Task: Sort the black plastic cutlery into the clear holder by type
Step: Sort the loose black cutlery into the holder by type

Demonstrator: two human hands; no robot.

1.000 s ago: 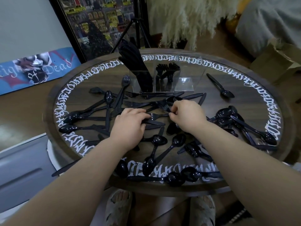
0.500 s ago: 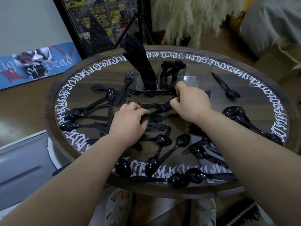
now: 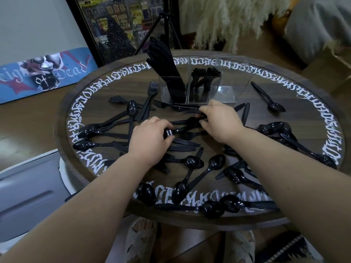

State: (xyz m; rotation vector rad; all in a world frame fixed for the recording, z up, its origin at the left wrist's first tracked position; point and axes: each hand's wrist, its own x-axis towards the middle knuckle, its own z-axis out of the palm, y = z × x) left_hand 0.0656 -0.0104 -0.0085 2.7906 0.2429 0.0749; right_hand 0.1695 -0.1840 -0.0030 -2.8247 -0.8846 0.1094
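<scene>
Knives and a few forks stand in the clear holder (image 3: 197, 90), its right slot bare, while just before it the left hand (image 3: 150, 135) and right hand (image 3: 220, 120) each clutch forks (image 3: 187, 128), spoons (image 3: 201, 168) unsorted nearer us.

bare forearms (image 3: 106, 188), pale distressed slippers (image 3: 141, 242)

The blue board (image 3: 44, 74) leaning at the wall on the left carries white script, cut off at its left end, reading "...igh… of Dead". The round table (image 3: 62, 118) bears a ring of white ornate lettering along its rim that cannot be read.
</scene>
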